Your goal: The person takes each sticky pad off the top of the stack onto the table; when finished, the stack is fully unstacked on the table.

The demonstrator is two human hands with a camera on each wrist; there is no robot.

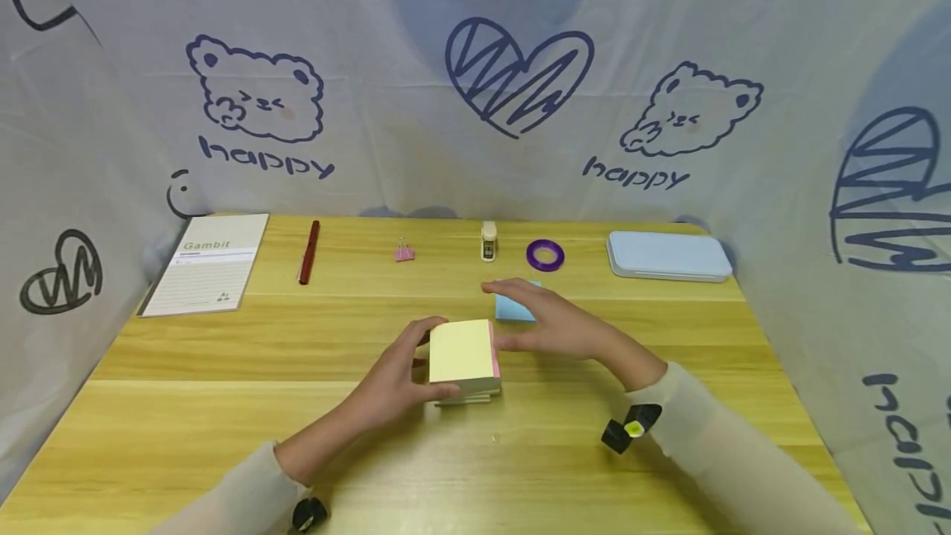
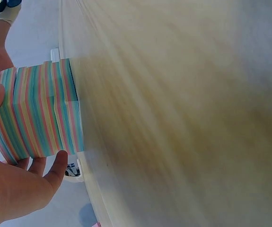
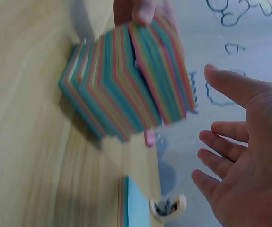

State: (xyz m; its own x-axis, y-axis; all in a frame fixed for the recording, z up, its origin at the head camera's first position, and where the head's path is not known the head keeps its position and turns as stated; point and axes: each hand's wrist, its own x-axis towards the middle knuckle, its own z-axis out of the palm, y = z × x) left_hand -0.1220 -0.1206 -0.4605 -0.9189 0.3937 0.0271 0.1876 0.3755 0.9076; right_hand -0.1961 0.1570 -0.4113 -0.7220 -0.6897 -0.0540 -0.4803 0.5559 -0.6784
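Observation:
A tall stack of sticky notes [image 1: 461, 351], pale yellow on top, stands near the middle of the table. Its sides show many striped layers of green, yellow and pink in the left wrist view, with some layers offset. My left hand [image 1: 388, 380] grips the stack from the left, thumb on the near side and fingers on the far side. On the right, my right hand [image 1: 559, 325] is spread with its fingers apart from the stack in the right wrist view. Partly under that hand in the head view lies a smaller blue sticky note pad [image 1: 513, 310].
Along the back stand a notebook [image 1: 208, 267], a dark red pen [image 1: 309, 253], a pink binder clip [image 1: 404, 253], a white-capped small bottle [image 1: 488, 242], a purple tape roll [image 1: 529, 255] and a light blue case [image 1: 669, 255]. Printed cloth [image 1: 401, 130] walls the table in.

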